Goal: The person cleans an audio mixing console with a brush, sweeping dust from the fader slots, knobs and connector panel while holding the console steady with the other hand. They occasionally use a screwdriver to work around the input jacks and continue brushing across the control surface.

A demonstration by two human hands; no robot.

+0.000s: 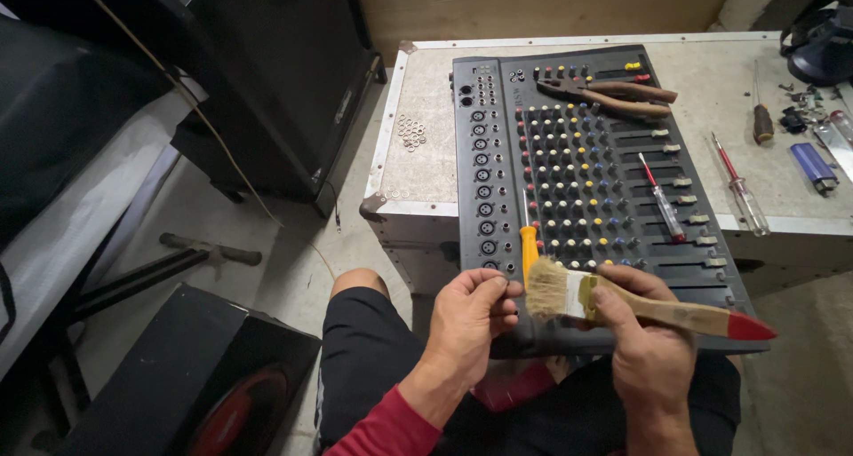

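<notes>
A dark audio mixer (498, 127) with rows of coloured knobs lies partly on a worn white case (435, 145) and partly over my lap. My right hand (641, 336) grips a wooden paintbrush (675, 312) with a red handle tip, its pale bristles pointing left above the mixer's near edge. My left hand (469, 318) is at the mixer's near left corner, fingers curled against its edge beside the bristles. An orange-handled screwdriver (529, 247) lies on the mixer just above the brush.
Brown-handled pliers (613, 94) and a clear-handled screwdriver (662, 200) rest on the mixer. Small washers (410, 132), another screwdriver (742, 194), a blue lighter (814, 167) and small parts lie on the case. Black speaker cabinets (293, 74) stand on the left.
</notes>
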